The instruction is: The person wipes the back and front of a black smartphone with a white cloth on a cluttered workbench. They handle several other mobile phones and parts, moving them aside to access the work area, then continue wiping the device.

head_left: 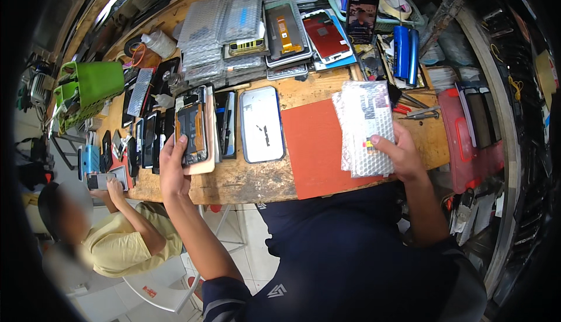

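Note:
My left hand point(174, 164) grips an opened phone point(191, 128) with dark insides and orange flex cables, stacked on a beige-pink panel at the bench's left middle. Dark phones stand just beside it. My right hand point(401, 152) is closed on a bundle of bubble-wrap packages point(369, 106), held over the orange-red mat point(310, 147). Between my hands lies a white tray point(260, 106) with small black pieces on it.
The wooden bench point(228, 185) carries bubble-wrapped stacks point(216, 24), a propped phone point(361, 18), blue tubes point(403, 56), pliers point(421, 113) and a green basket point(90, 88). A pink case point(459, 152) sits right. Another person point(123, 240) works at the lower left, holding a grey device point(99, 180).

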`<state>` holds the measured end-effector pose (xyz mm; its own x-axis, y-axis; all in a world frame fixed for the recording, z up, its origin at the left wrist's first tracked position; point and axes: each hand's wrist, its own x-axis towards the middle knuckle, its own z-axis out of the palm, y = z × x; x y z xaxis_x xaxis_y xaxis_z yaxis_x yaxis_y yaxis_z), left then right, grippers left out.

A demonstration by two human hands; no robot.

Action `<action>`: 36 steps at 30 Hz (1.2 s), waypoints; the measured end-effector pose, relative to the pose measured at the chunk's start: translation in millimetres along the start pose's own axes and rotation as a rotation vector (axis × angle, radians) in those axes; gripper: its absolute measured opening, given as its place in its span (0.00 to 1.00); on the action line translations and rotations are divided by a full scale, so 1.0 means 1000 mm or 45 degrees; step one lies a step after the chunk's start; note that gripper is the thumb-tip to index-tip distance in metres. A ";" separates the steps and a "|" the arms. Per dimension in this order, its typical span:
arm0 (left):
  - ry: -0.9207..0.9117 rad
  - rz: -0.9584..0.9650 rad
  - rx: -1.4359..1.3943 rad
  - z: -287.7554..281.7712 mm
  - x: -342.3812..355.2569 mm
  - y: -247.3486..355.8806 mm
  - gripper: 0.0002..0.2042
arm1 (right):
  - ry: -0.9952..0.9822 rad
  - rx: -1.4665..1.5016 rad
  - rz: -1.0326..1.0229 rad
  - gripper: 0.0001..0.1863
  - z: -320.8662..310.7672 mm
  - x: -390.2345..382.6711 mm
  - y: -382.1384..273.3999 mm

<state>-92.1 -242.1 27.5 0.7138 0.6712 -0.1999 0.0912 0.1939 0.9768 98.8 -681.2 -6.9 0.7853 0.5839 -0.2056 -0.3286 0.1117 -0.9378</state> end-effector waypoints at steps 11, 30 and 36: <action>-0.132 -0.058 0.052 -0.011 0.028 -0.031 0.14 | -0.038 0.027 0.022 0.25 0.034 0.008 0.018; 0.440 0.860 1.284 0.034 -0.003 -0.020 0.18 | -0.067 -0.148 -0.062 0.28 0.039 -0.004 0.031; -0.141 0.353 0.405 0.097 -0.070 -0.033 0.17 | -0.215 0.176 -0.017 0.26 0.057 -0.002 0.031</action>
<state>-77.4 -364.9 16.3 0.8101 0.5826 0.0655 0.0831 -0.2247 0.9709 57.2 -633.1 -19.5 0.6948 0.7069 -0.1323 -0.3964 0.2230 -0.8906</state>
